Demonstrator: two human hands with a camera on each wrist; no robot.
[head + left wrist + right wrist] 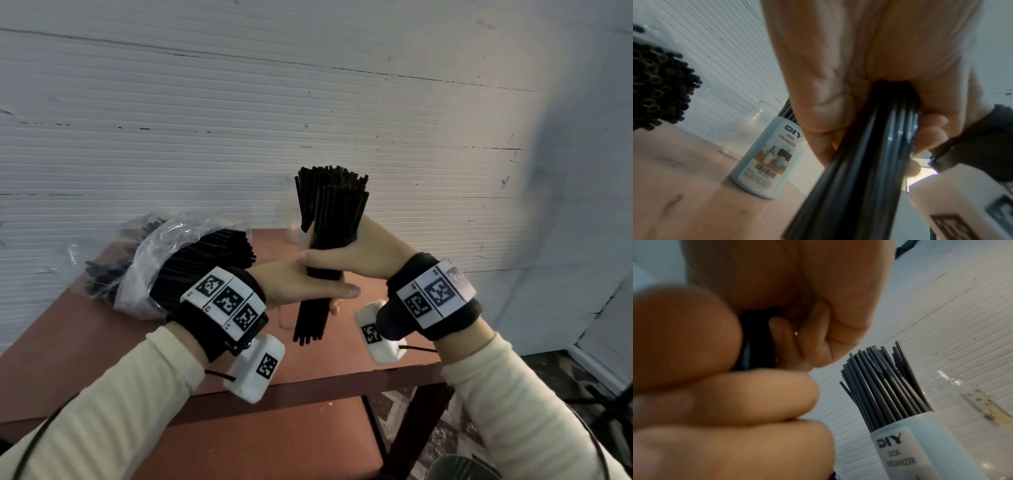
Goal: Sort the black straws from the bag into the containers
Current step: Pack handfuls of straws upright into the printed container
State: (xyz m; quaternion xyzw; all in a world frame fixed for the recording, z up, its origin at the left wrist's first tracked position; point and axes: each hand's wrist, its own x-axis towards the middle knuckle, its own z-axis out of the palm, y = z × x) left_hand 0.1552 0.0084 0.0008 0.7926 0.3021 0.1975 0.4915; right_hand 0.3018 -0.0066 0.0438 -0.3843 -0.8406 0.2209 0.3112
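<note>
An upright bundle of black straws (329, 226) is held above the red-brown table (102, 342), gripped by both hands. My right hand (356, 253) wraps the bundle's middle; my left hand (308, 284) grips it just below, thumb across the front. In the left wrist view the straws (869, 154) run out of my curled fingers (838, 97). A clear plastic bag (164, 253) full of black straws lies on the table's left. A pale blue "DIY Desk Organizer" container (766, 155) (920, 451) stands behind, with straws (884, 382) in it. It is mostly hidden in the head view.
A clear empty container (744, 129) (970, 402) stands beside the blue one near the white ribbed wall (239, 102). The table's front edge (308, 383) lies below my wrists, with patterned floor (428, 428) to the right.
</note>
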